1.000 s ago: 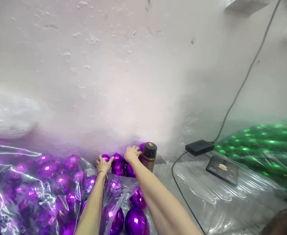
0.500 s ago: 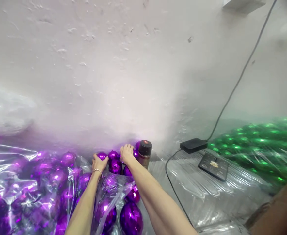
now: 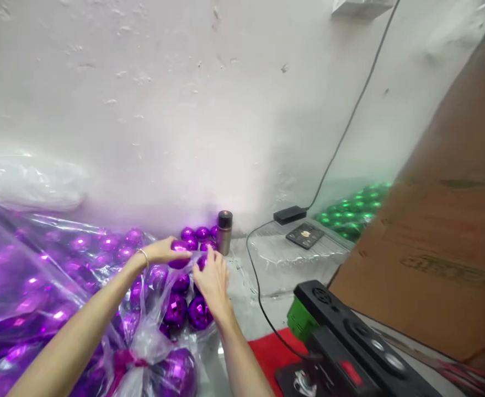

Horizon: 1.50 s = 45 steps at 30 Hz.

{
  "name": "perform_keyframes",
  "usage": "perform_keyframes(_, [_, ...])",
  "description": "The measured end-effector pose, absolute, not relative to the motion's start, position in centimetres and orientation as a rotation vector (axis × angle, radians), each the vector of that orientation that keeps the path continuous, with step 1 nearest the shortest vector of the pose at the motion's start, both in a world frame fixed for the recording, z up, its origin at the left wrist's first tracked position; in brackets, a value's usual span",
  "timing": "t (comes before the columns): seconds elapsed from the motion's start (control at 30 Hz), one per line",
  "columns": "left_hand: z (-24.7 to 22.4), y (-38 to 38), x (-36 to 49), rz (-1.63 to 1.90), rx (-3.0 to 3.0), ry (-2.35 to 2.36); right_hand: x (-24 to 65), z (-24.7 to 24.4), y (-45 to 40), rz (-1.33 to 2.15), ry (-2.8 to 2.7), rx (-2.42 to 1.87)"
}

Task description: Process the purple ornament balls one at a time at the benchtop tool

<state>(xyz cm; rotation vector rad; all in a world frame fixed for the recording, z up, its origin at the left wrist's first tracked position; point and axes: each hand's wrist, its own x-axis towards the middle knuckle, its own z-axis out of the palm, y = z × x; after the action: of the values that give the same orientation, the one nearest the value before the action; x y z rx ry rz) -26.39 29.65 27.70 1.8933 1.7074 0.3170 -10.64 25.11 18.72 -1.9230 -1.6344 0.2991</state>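
Pale wall [image 3: 242, 110] behind; left hand [image 3: 161, 251] cups purple ball [image 3: 180, 248], right hand [image 3: 211, 275] half-curled, grip unclear.

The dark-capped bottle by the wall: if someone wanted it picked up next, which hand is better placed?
The right hand, I'd judge. Its fingertips are closer to the bottle, while the left hand is farther left and appears to grip a purple ball.

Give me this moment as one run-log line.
left hand: gripping purple ball | right hand: at clear plastic bag | black-capped bottle: upright
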Motion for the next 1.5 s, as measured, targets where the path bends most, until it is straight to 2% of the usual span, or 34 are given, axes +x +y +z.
perform_keyframes(0.13, [26.7, 20.0, -21.9, 0.048, 2.092, 1.587, -7.4, 12.3, 17.2, 0.32, -1.542, -1.838])
perform_keyframes(0.3, [21.6, 12.2, -17.5, -0.217, 2.214, 1.597, -4.9, 4.8, 13.6, 0.302, -1.393, -1.789])
perform_keyframes(0.5, [16.2, 12.9, -16.7, -0.471, 2.337, 1.483, -5.1, 2.1, 16.8, 0.229, -1.27, -1.744])
perform_keyframes(0.8, [12.2, 14.4, -17.2, -0.423, 2.377, 1.415, -5.8, 0.4, 17.0, 0.182, -1.236, -1.757])
perform_keyframes(1.03, [11.9, 13.7, -17.3, -0.355, 2.327, 1.402, -6.2, 1.0, 13.8, 0.214, -1.293, -1.728])
perform_keyframes(1.23, [14.6, 14.9, -18.4, -0.215, 2.419, 1.284, -7.1, 2.5, 13.2, 0.199, -1.297, -1.648])
perform_keyframes(1.33, [17.6, 17.7, -19.6, -0.131, 2.47, 1.18, -8.2, 5.6, 15.4, 0.184, -1.323, -1.616])
perform_keyframes(1.5, [23.3, 26.0, -22.7, 0.359, 2.323, 1.366, -11.2, 15.5, 26.7, 0.218, -1.491, -1.629])
